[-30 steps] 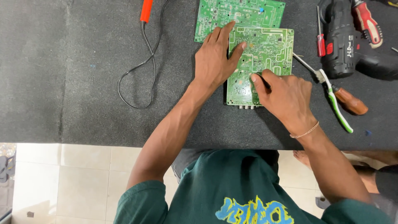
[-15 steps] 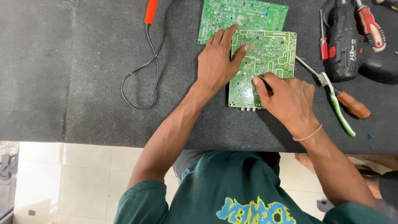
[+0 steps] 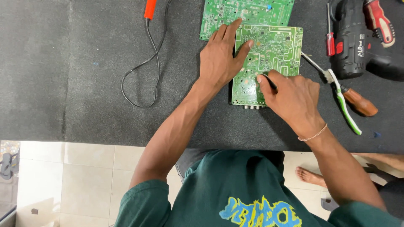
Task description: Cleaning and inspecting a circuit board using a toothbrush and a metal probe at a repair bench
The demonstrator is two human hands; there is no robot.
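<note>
Seen from above, a person in a dark green printed T-shirt (image 3: 235, 197) leaned over a dark grey felt-like work mat (image 3: 84, 63) that filled the upper part of the frame.

In the upper centre lay a green rectangular printed circuit board (image 3: 273, 52), solder side up, overlapping the lower edge of a second, larger green circuit board (image 3: 248, 12) at the top edge. The left hand (image 3: 221, 59) lay flat and unclenched on the nearer board's left side, fingers spread, pressing it down. The right hand (image 3: 294, 98) sat at the board's lower right, its fingers closed around a thin dark tool (image 3: 269, 80) — too little of it showed to name it — with the tip touching the board.

Just right of the board lay a green-and-white toothbrush (image 3: 345, 103), crossed by a wooden-handled tool (image 3: 357, 102). In the upper right sat a black cordless drill (image 3: 351, 40), a small red-handled screwdriver (image 3: 330, 35) and a red-and-white grip (image 3: 378, 21). In the upper left, an orange-handled soldering iron (image 3: 150, 8) trailed a looping black cable (image 3: 143, 71).

Pale floor tiles (image 3: 63, 180) filled the lower left — a bare foot (image 3: 309, 175) showed at lower right.
</note>
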